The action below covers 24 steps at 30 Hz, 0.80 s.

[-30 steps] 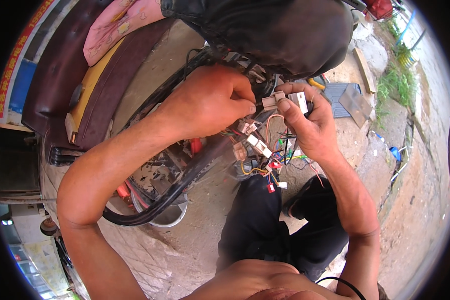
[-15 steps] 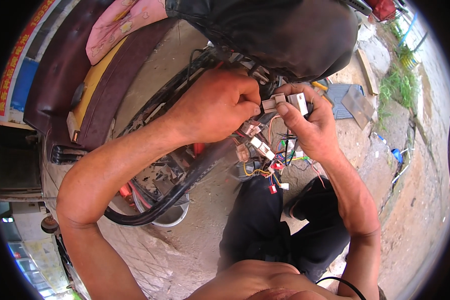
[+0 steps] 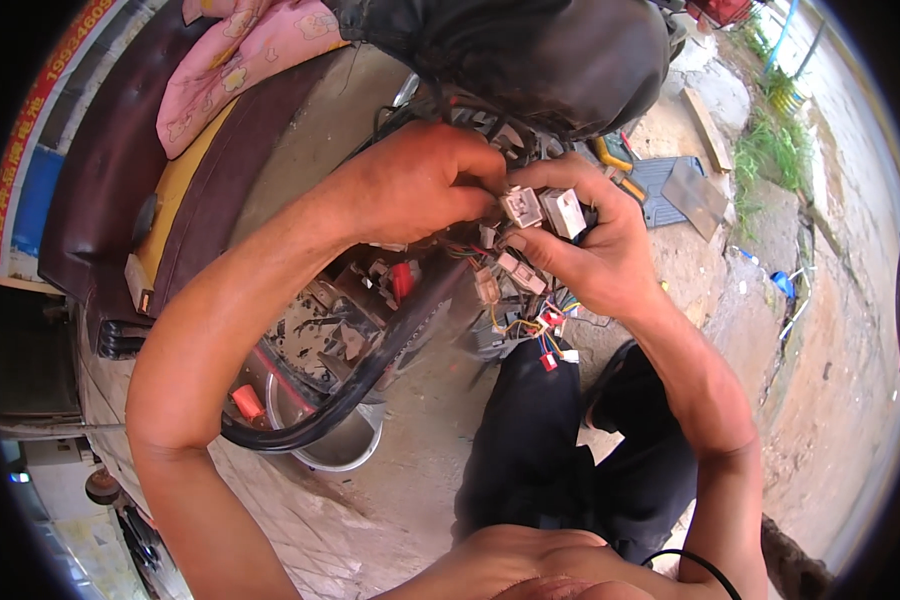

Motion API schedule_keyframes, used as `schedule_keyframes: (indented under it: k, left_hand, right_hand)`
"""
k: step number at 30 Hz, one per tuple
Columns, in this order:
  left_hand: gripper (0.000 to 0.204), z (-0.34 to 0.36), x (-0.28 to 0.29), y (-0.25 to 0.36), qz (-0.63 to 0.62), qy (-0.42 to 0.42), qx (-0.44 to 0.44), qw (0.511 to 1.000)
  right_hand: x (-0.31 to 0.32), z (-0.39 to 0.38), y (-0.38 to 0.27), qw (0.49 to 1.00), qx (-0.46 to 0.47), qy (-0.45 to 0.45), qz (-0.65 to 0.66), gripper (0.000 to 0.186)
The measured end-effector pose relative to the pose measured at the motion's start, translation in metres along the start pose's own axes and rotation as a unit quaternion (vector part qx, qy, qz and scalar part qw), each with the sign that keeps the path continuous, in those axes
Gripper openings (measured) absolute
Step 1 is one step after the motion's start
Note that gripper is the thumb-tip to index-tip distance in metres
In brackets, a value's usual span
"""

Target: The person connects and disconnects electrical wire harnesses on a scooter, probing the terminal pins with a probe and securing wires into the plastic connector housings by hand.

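My right hand is closed on two white plastic wire connectors, between thumb and fingers. One connector turns its hollow end upward; the other connector sits against my fingers. Right beside them my left hand is pinched, its fingertips at the hollow connector's edge; what they grip is hidden. Below hangs a wire bundle with another pale connector, a brownish connector and small red and white plugs on coloured wires.
A black curved tube crosses the open vehicle frame above a metal basin. The black padded cover overhangs my hands. A maroon seat with pink cloth stands left. Yellow-handled tools lie by a grey mat.
The connector in my right hand has turned so its hollow end shows. Both hands sit slightly further left in the picture and the view has shifted a little.
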<state>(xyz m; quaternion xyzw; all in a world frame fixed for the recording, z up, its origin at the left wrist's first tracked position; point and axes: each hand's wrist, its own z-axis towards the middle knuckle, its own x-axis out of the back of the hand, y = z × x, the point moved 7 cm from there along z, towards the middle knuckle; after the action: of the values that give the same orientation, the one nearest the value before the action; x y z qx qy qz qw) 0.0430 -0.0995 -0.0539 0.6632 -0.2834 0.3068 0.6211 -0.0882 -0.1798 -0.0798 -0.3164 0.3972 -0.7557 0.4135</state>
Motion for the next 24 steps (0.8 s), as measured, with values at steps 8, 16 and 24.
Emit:
schedule_keyframes:
  k: [8, 16, 24]
  left_hand:
    - [0.013, 0.001, 0.001, 0.002, 0.027, -0.004, -0.051, 0.998]
    - [0.014, 0.001, 0.004, 0.009, 0.06, -0.003, -0.066, 0.996]
    - [0.009, 0.0, 0.001, 0.002, 0.013, 0.01, -0.005, 1.0]
  right_hand:
    - [-0.002, 0.003, 0.004, 0.999, 0.046, 0.007, -0.004, 0.034]
    - [-0.009, 0.009, 0.024, 0.992, 0.039, -0.011, 0.119, 0.034]
    - [-0.003, 0.019, 0.028, 0.989, 0.063, -0.037, 0.132, 0.032]
